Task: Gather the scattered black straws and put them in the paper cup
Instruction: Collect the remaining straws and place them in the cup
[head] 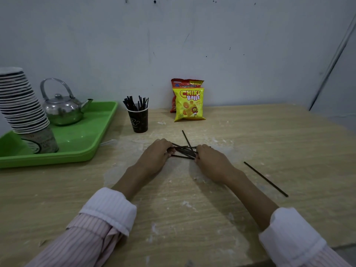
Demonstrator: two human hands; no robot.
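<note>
Right now both grips are closed in on one thing. My left hand (154, 157) has its fingers curled over one end of the pile of black straws (184, 151), and my right hand (210, 160) has fingers and thumb curled round the other end, so the pile is squeezed between them. The backs of the hands hide most of the fingertips, and I cannot tell how firmly either grip holds. The pile lies low on the worktop (269, 132), on the near side of the paper cup (140, 120) and a little to its right. It is crossed and untidy, not yet a neat bundle.

One long straw (186, 138) juts out of the pile toward the wall, only partly caught. A stray straw (265, 179) lies alone, well apart from the cup, off to its right and nearer to me, beyond my right hand.

The cup stands upright and already holds a bunch of upright straws (135, 103), so I judge the job roughly half done. Left to do: square up this pile, lift it, drop it in, then fetch the stray.

Left of the cup sits a green tray (92, 139) carrying a metal kettle (63, 110) and a leaning stack of cups (21, 101). Right of the cup, against the wall, stand two snack bags (189, 104).
</note>
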